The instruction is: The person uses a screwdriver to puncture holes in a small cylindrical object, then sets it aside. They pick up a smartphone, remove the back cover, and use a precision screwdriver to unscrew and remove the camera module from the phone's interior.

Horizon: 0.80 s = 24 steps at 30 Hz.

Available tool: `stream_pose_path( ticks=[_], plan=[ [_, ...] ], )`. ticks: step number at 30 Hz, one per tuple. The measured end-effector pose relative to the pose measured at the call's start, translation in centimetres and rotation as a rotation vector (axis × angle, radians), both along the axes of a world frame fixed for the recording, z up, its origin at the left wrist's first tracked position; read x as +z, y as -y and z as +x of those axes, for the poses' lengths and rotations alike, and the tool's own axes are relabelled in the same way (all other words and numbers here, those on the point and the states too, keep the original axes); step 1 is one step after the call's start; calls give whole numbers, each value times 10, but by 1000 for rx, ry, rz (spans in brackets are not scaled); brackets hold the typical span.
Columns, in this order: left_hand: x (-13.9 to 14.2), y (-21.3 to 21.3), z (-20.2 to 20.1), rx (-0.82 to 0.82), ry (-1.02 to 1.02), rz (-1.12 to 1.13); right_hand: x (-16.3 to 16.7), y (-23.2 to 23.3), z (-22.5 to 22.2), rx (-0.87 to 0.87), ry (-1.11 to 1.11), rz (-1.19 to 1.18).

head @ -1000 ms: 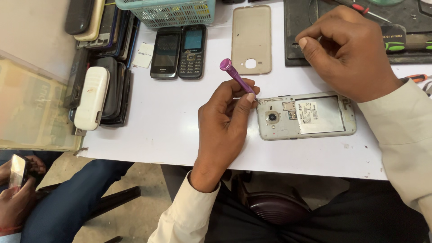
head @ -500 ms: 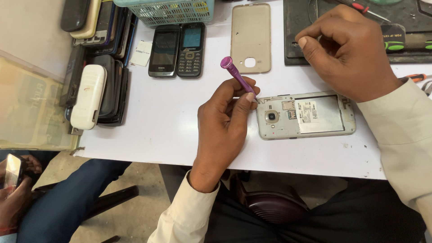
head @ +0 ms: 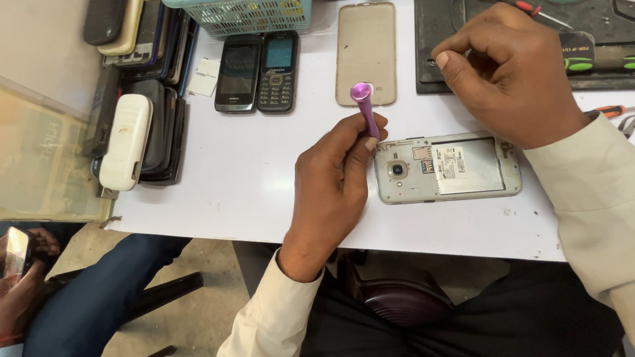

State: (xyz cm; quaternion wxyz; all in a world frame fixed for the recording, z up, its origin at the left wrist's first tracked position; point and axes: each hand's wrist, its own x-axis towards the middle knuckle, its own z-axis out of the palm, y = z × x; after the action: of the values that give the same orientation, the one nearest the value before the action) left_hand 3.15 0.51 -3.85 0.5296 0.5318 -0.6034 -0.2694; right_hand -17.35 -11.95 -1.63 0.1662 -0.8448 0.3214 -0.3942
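Meanwhile, at far left, another person's hand (head: 16,291) has drawn its phone closer in. On the white counter (head: 231,192), the left hand (head: 327,192), grip closed around a purple screwdriver (head: 368,114), has tipped it more upright beside the opened phone (head: 446,166). The right hand (head: 512,73) still hovers above, fingertips pinched together; anything between them is hidden.

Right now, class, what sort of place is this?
Likely a phone repair bench: an opened phone with its back cover off, a purple screwdriver in the left hand, and stacked handsets.
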Motion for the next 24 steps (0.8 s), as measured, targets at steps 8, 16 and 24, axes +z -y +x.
stream_pose_path(
  ticks=[8, 16, 24],
  plan=[
    [11, 5, 5, 29, 160, -60, 6, -4, 5, -13, -53, -40],
    [3, 12, 8, -92, 105, -95, 16, -21, 16, 271, 88, 69],
    [8, 13, 8, -102, 124, -128, 22, -30, 32, 228, 48, -75]
  ],
)
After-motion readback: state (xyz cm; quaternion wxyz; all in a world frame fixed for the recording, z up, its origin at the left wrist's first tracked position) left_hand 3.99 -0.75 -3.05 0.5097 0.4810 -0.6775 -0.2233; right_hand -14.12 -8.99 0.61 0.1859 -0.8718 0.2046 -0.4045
